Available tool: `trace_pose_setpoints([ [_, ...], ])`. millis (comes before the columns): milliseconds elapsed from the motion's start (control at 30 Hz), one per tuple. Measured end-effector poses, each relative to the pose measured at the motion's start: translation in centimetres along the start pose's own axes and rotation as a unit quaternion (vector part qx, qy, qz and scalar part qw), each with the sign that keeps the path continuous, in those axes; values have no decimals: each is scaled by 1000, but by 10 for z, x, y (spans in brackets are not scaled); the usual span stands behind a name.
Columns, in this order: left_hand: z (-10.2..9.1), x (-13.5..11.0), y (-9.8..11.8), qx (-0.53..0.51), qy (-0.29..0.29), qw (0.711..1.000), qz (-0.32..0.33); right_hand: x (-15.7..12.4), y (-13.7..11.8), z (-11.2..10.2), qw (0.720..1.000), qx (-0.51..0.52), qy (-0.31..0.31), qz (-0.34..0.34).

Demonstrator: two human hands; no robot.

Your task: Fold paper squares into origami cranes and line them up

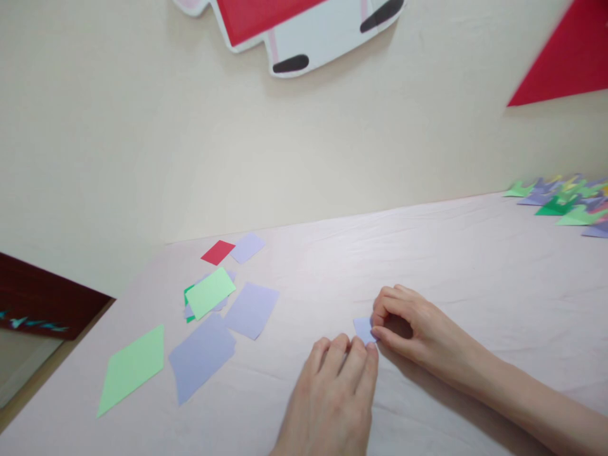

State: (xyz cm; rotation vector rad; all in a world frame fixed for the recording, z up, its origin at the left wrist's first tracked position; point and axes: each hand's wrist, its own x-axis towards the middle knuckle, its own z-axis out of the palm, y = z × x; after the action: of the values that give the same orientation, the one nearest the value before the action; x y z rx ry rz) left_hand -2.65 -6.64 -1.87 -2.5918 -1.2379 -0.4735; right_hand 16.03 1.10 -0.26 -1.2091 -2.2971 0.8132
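Observation:
A small piece of light-blue paper (363,329) lies on the pale cloth, partly covered by my fingers. My right hand (414,326) is closed in a pinch, thumb against fingertips, at the paper's right edge. On the near side, my left hand (338,389) rests palm down with its fingers laid on the cloth, the fingertips at the paper's lower edge. Part of the paper is hidden, so I cannot tell whether it is folded.
To the left lie loose paper sheets: a light-green one (133,369), a blue one (202,356), a lavender one (253,310), a small overlapping stack (211,292) and a red piece (218,252). Folded coloured papers (565,201) sit far right by the wall (332,145).

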Motion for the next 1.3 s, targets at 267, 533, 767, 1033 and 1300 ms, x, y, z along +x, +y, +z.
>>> trace_pose_setpoints([
  [267,1,2,0,4,6,1000,-5,1,0,0,1000,-2,-6,0],
  [533,1,3,2,15,36,999,-14,-4,0,0,1000,2,2,2],
  [767,2,2,-1,8,36,999,-7,-5,1,0,1000,7,-4,-8],
  [1033,11,0,-5,13,37,999,11,-5,-1,1,1000,12,5,-16],
  [1300,8,0,-6,-53,-29,998,-12,-4,2,2,1000,25,11,-15],
])
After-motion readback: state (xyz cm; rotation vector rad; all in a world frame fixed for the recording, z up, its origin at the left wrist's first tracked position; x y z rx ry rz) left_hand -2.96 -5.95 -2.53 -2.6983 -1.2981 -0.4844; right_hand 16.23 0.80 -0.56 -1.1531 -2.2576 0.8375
